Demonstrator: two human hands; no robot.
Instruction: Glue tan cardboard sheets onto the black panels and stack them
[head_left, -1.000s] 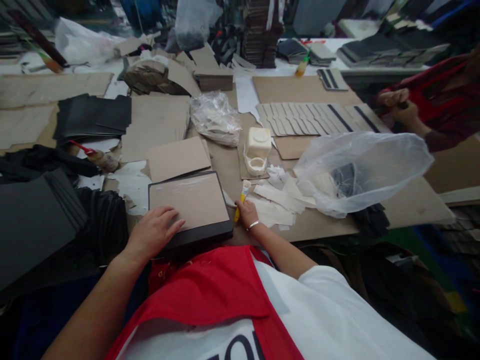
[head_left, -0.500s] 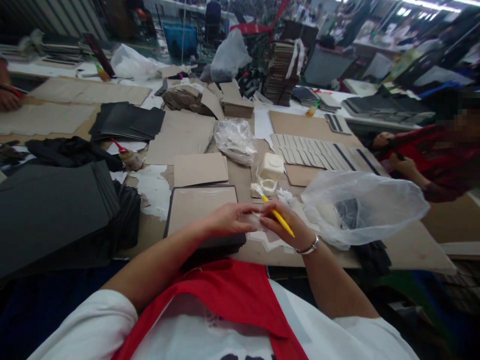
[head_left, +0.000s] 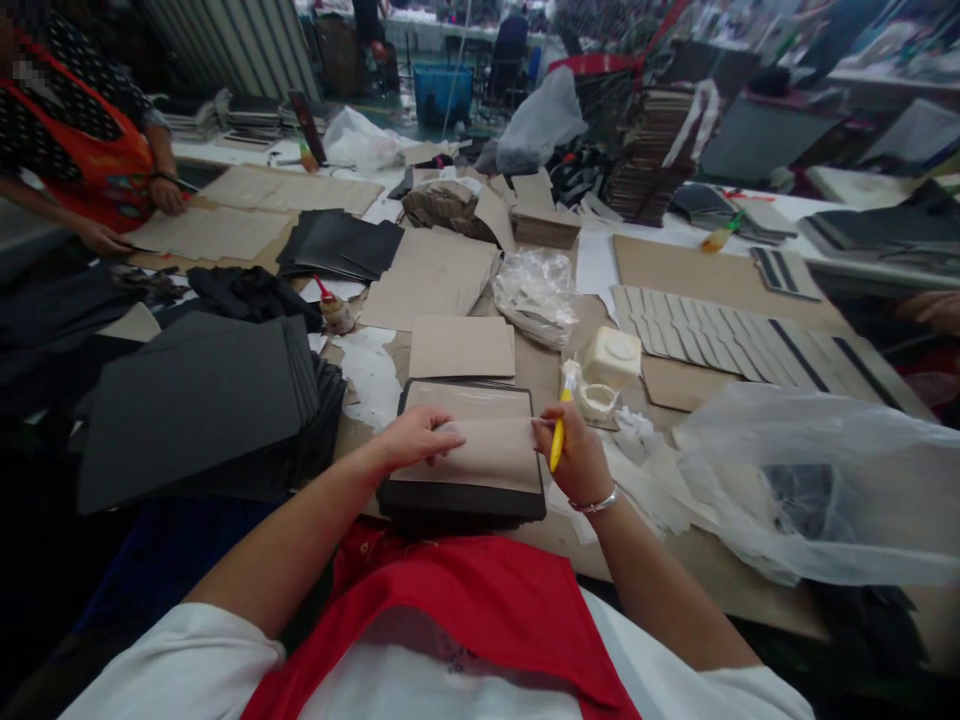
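Observation:
My left hand (head_left: pixel 424 438) pinches one end of a thin see-through strip (head_left: pixel 495 432). The strip is stretched over a beige board with a black border (head_left: pixel 465 470), the top of a stack in front of me. At the strip's other end are the fingertips of my right hand (head_left: pixel 577 455). That hand also grips a brush with a yellow handle (head_left: pixel 557 445), its whitish bristles pointing away from me. Just beyond my right hand stands an open cream-coloured plastic container (head_left: pixel 600 400), its rim smeared with a whitish substance.
Black sheets (head_left: pixel 195 400) are piled on the left. Beige boards (head_left: pixel 461 347) lie behind the stack, near a crumpled clear bag (head_left: pixel 536 295). A large plastic bag (head_left: pixel 840 480) covers the right side. Another person (head_left: pixel 90 150) works at far left; a hand shows at the right edge.
My hands have moved apart, drawing the see-through strip out between them over the bordered board. The view has swung left, bringing the person on the left into sight.

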